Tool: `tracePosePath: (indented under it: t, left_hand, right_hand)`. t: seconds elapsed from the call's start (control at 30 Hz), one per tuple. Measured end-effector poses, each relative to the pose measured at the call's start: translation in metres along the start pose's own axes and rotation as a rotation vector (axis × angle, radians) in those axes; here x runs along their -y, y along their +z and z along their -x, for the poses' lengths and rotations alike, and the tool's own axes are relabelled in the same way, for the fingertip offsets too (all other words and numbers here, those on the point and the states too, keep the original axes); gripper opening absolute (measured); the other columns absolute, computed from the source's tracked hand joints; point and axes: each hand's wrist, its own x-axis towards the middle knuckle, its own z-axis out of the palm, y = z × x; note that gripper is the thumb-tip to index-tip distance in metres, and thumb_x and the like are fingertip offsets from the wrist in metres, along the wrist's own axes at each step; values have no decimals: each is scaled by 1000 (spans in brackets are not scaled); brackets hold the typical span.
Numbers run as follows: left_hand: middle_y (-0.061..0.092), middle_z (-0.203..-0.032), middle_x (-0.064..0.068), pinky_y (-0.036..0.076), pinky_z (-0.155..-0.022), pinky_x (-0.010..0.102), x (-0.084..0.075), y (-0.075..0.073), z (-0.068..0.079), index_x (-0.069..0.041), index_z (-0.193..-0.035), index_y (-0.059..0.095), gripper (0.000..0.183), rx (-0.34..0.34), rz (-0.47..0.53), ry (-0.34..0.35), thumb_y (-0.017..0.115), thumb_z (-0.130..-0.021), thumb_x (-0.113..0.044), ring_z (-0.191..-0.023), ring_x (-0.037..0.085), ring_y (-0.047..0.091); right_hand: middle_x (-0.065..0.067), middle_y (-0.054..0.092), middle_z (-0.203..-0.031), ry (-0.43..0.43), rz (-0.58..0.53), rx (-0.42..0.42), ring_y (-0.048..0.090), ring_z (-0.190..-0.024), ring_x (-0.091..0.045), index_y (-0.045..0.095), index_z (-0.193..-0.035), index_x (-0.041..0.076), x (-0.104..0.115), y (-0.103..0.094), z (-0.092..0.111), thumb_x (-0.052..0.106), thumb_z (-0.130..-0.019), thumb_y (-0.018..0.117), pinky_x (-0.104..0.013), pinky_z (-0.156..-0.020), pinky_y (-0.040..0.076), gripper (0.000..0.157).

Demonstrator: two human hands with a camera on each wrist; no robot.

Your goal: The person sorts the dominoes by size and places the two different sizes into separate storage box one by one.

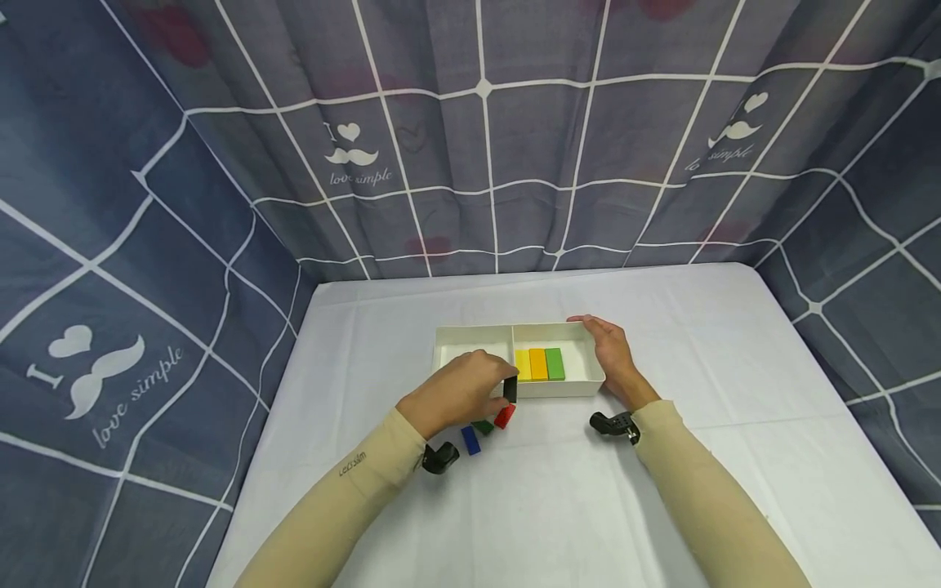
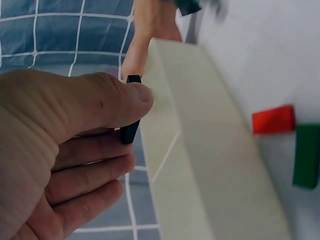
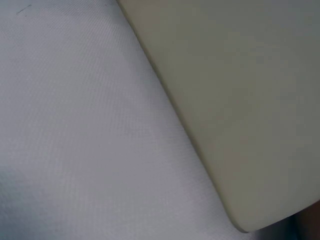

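My left hand [image 1: 459,390] pinches a small black block [image 1: 510,390] between thumb and fingers, above the front wall of a cream box [image 1: 559,390]. The left wrist view shows the black block [image 2: 131,131] held upright beside the box's rim. My right hand [image 1: 616,359] grips the box's right end, fingers round the far corner; only an edge of it shows in the right wrist view, beside the box wall [image 3: 250,110]. In the right compartment a yellow block [image 1: 523,365], an orange block [image 1: 539,364] and a green block [image 1: 555,364] stand side by side.
On the white tablecloth [image 1: 559,506] before the box lie a red block [image 1: 504,416], a dark green block [image 1: 483,427] and a blue block [image 1: 471,440]. A divider [image 1: 513,339] splits the box in two. Checked curtains [image 1: 441,147] surround the table.
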Motion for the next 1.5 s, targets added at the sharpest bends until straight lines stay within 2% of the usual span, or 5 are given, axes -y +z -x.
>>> tracePosePath:
  t: [0.13, 0.4, 0.93, 1.2, 1.5]
  left_hand:
    - [83, -120, 8, 64, -95, 32, 9, -11, 0, -3, -132, 78, 43, -16, -2, -42, 89, -93, -14, -103, 19, 77]
    - [84, -110, 7, 64, -83, 29, 24, -18, -9, -3, -124, 80, 35, -52, -34, -52, 91, -91, -13, -85, 16, 72]
    - [84, -114, 9, 66, -91, 33, 46, 6, -38, -3, -124, 82, 37, 29, -44, -149, 92, -90, -12, -92, 20, 75]
    - [83, -100, 7, 63, -80, 29, 54, 21, -50, -4, -119, 83, 33, 59, -27, -186, 93, -88, -11, -80, 17, 67]
    - [83, -102, 7, 62, -80, 28, 62, 37, -58, -5, -116, 85, 31, 70, 12, -224, 94, -86, -7, -82, 17, 66]
  right_hand:
    - [-17, 66, -147, 5, 11, -3, 64, -121, -20, 65, -147, -1, 0, 1, 1, 38, -118, 45, -25, -95, 57, 52]
    - [-15, 67, -146, 9, 8, -12, 64, -123, -21, 66, -146, 1, 0, 0, 1, 39, -118, 45, -26, -97, 57, 52]
    - [-8, 71, -134, 1, -13, -13, 66, -116, -21, 67, -144, 0, 1, -1, 1, 38, -118, 46, -27, -93, 59, 51]
    - [-21, 64, -148, -3, 18, -18, 65, -118, -19, 65, -147, -2, 0, 0, -1, 38, -119, 44, -26, -95, 57, 53]
    - [-19, 66, -146, 11, 19, -15, 65, -116, -19, 66, -146, -1, 2, 1, 0, 37, -119, 43, -26, -93, 58, 51]
